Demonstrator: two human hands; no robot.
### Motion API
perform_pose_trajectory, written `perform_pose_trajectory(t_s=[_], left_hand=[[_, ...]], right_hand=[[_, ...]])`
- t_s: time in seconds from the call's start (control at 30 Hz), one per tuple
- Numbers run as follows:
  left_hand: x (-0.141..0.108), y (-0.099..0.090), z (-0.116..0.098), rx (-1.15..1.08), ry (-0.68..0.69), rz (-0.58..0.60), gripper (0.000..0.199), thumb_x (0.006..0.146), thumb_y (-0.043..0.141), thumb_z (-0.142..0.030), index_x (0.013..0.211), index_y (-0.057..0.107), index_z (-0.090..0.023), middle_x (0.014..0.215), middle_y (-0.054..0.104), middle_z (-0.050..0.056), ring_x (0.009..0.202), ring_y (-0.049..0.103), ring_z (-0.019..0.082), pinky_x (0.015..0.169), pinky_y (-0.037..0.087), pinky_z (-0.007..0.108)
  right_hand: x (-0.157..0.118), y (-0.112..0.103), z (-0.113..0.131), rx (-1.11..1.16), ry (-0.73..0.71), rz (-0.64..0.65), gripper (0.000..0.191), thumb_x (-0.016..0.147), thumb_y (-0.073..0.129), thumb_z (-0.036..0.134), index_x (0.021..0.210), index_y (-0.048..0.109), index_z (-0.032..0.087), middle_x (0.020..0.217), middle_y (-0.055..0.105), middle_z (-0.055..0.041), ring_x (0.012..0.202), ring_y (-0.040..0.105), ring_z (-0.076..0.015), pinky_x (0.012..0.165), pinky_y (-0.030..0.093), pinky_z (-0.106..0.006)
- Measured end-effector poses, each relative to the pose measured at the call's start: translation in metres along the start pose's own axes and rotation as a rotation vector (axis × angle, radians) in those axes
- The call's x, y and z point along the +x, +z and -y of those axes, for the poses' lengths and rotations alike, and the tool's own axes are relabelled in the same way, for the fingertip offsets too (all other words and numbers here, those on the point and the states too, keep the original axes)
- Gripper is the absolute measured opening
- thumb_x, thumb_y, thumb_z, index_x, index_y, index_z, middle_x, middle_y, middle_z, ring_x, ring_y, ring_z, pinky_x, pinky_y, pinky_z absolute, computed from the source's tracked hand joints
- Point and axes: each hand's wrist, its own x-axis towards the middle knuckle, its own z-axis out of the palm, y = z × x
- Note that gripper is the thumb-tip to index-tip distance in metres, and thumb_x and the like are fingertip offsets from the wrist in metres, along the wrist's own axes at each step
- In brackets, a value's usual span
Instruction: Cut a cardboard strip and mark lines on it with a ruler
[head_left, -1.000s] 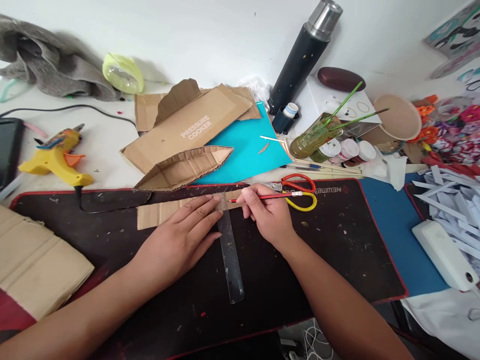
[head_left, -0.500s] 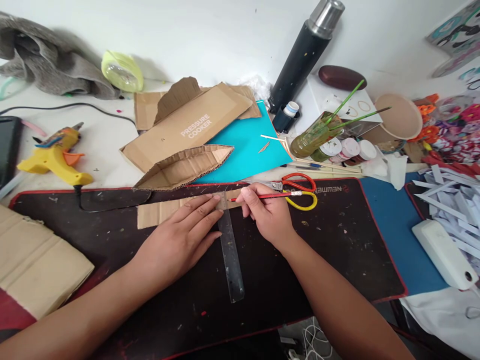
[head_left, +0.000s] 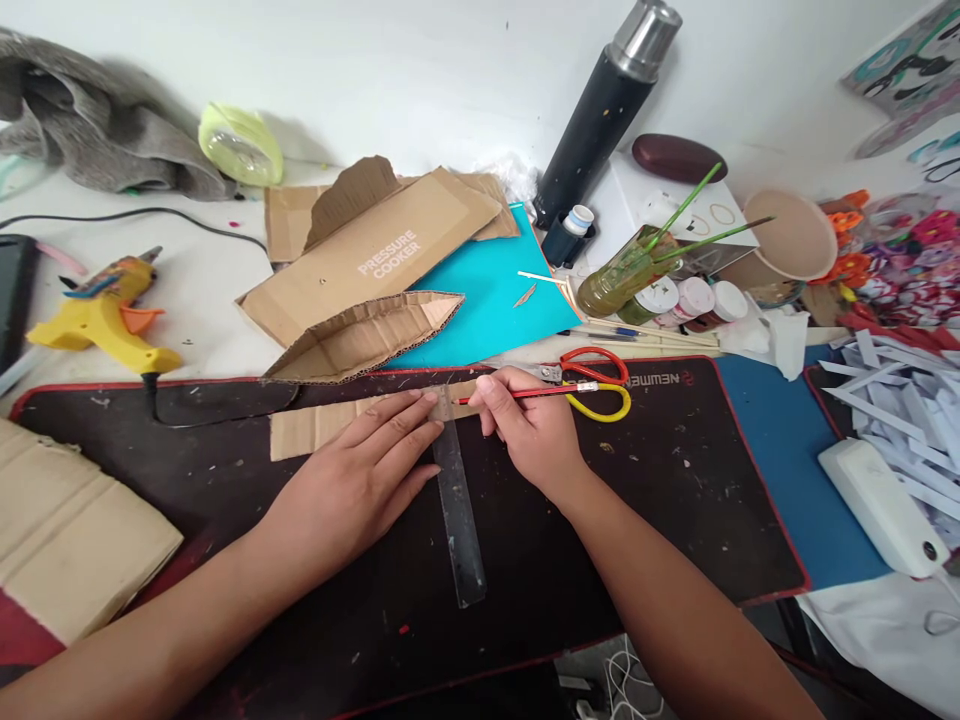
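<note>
A red pencil (head_left: 529, 393) is pinched in my right hand (head_left: 536, 425), its tip pointing left at the right edge of a clear ruler (head_left: 461, 520). The ruler lies crosswise over a narrow cardboard strip (head_left: 307, 428) on the dark mat. Flat over the strip rests my left hand (head_left: 367, 460), fingers stretched out and fingertips at the ruler's upper end. Just beyond my right hand lie scissors (head_left: 600, 385) with red and yellow handles. Behind the strip sits a boat-shaped cardboard piece (head_left: 367, 335) with raised sides.
A yellow glue gun (head_left: 112, 320) and a folded cardboard piece (head_left: 75, 530) are at the left. Behind are a printed cardboard sheet (head_left: 375, 240), a blue sheet (head_left: 480, 300) and a tall black flask (head_left: 600, 120). Paper strips (head_left: 900, 420) and a white device (head_left: 881, 505) lie right.
The whole view has shifted slightly. Both hands, the pencil and the ruler keep nearly the same places relative to the strip.
</note>
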Motion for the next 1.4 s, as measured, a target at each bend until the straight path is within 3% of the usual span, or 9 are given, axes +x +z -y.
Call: perform_pose_trajectory(t_s=[0.2,0.4,0.73,0.9,1.4], left_hand=[[-0.0013,0.0002,0.0009,-0.045,-0.021,0.005,0.04,0.111,0.062,-0.032,0.147,0.068,-0.016,0.158,0.067,0.013,0.148,0.063,0.032,0.124,0.056,0.049],[0.0012,-0.0012,-0.0007,0.003,0.014,-0.016,0.035,0.112,0.06,-0.029,0.141,0.069,-0.011,0.154,0.07,0.016,0.146,0.065,0.032,0.123,0.056,0.047],[-0.0009,0.0008,-0.0001,-0.056,-0.026,-0.005,0.041,0.111,0.06,-0.031,0.149,0.067,-0.018,0.157,0.068,0.013,0.149,0.063,0.032,0.125,0.055,0.049],[-0.0007,0.0013,-0.0001,-0.024,-0.006,-0.023,0.036,0.111,0.061,-0.031,0.142,0.07,-0.012,0.154,0.07,0.016,0.147,0.064,0.032,0.124,0.056,0.048],[0.0003,0.0005,-0.0002,0.001,0.011,-0.028,0.035,0.112,0.061,-0.031,0.14,0.069,-0.011,0.154,0.07,0.016,0.147,0.064,0.032,0.124,0.055,0.047]], right_hand=[[-0.0001,-0.0002,0.0004,0.013,0.04,-0.017,0.051,0.111,0.056,0.065,0.085,0.071,0.024,0.063,0.063,0.0026,0.056,0.058,-0.0145,0.059,0.047,-0.03],[0.0,-0.0009,0.0003,0.024,0.038,0.003,0.05,0.112,0.057,0.063,0.085,0.071,0.023,0.064,0.063,0.0025,0.057,0.057,-0.0141,0.058,0.046,-0.029],[0.0013,-0.0002,-0.0005,0.025,0.035,0.011,0.05,0.112,0.056,0.064,0.086,0.071,0.023,0.063,0.063,0.0023,0.057,0.058,-0.0147,0.059,0.047,-0.03],[0.0011,-0.0006,-0.0015,0.031,0.037,0.005,0.05,0.111,0.056,0.064,0.086,0.071,0.023,0.063,0.063,0.0025,0.056,0.057,-0.0146,0.059,0.046,-0.03],[0.0003,-0.0008,-0.0015,0.037,0.029,0.023,0.048,0.113,0.057,0.06,0.086,0.071,0.023,0.064,0.063,0.0028,0.058,0.058,-0.0142,0.061,0.047,-0.03]])
